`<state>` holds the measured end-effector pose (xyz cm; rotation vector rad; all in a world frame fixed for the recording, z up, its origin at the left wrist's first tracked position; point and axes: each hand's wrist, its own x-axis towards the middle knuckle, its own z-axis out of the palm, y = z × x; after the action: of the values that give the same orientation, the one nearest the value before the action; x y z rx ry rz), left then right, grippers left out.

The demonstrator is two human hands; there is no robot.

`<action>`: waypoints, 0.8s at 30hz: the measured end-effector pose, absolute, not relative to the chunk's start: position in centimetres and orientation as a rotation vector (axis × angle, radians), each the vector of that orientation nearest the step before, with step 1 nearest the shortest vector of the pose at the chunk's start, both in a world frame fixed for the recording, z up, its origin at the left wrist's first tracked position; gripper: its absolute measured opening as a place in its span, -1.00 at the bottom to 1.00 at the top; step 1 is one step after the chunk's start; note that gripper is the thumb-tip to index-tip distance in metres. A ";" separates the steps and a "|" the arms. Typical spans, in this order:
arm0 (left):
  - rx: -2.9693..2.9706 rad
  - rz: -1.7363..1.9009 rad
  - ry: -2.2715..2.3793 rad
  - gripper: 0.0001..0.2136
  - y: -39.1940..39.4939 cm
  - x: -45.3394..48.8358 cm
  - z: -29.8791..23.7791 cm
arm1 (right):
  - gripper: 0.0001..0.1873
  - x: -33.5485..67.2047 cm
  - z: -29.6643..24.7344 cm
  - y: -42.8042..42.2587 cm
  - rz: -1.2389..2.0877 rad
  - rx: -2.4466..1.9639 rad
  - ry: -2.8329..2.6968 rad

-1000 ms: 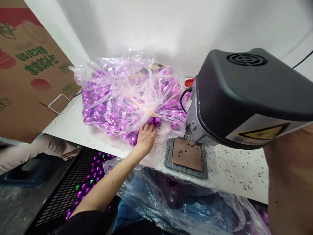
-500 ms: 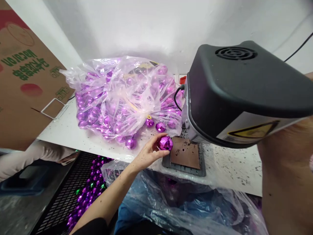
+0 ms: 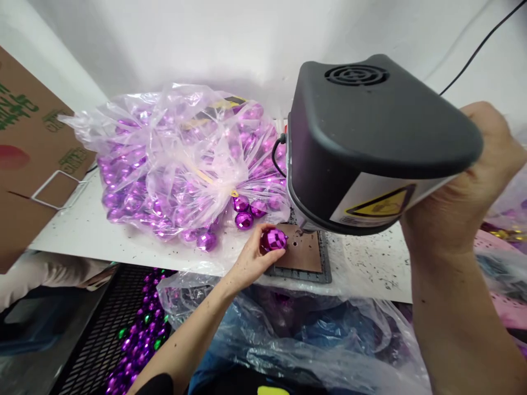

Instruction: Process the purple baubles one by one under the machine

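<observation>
My left hand pinches a shiny purple faceted bauble between thumb and fingers. The bauble is over the left part of a brown plate with a small hole, which lies on a dark ridged base. Above the plate hangs the black housing of a bench machine, with a yellow warning label. My right hand is curled at the right side of that housing; its fingertips and whatever they grip are hidden behind it. Several loose purple baubles rest on the table left of the plate.
A clear plastic bag full of purple baubles fills the table's left side. Beside it stands a cardboard box. Below left, a black crate holds purple and green pieces. Plastic sheeting covers my lap. Dark flakes litter the table.
The view has shifted, showing more of my right hand. My left hand still holds the bauble, now farther over the plate's left part. Another loose bauble shows beside the bag.
</observation>
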<state>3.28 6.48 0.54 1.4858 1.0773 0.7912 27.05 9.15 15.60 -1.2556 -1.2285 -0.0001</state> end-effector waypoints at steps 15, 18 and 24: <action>2.068 0.670 1.252 -0.64 6.9 5.9 0.7 | -0.26 27.1 15.5 9.2 -0.010 -1.243 -1.289; 2.157 0.649 1.301 -0.65 7.0 6.7 0.7 | -0.25 27.1 15.6 9.1 -0.010 -1.255 -1.288; 2.119 0.726 1.391 -0.63 7.3 8.7 -0.6 | -0.32 27.1 15.5 9.0 -0.015 -1.225 -1.297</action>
<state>8.69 7.31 -0.63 2.1192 1.3915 0.7258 27.08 8.96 15.46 -1.2252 -1.2969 -0.0151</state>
